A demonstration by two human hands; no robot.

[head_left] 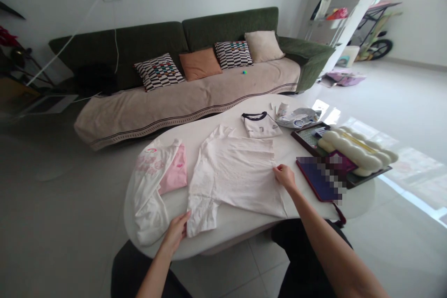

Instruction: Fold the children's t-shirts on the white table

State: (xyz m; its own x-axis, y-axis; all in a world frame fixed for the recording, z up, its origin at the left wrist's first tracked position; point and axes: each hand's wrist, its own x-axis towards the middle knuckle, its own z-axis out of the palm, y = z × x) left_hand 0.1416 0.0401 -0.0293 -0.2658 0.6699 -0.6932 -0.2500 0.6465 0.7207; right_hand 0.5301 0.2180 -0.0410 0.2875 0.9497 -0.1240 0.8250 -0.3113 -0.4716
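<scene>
A white T-shirt [240, 167] lies spread on the table [230, 237], its sleeves toward the left and its hem toward the right. At the near sleeve's edge, my left hand [177, 233] has its fingers closed on the cloth. My right hand [284, 177] pinches the hem on the right side. Left of the shirt is a white long-sleeved top [150, 209] with pink print, beside folded pink cloth [174, 172]. A small folded white shirt [261, 125] with a dark collar lies behind.
On the table's right are a dark tray [303, 142], a puffy cream tissue-box cover [356, 149], a blue notebook [317, 181] with a red edge, and a crinkled plastic bag [298, 117]. A green sofa [226, 18] with several cushions stands behind the table.
</scene>
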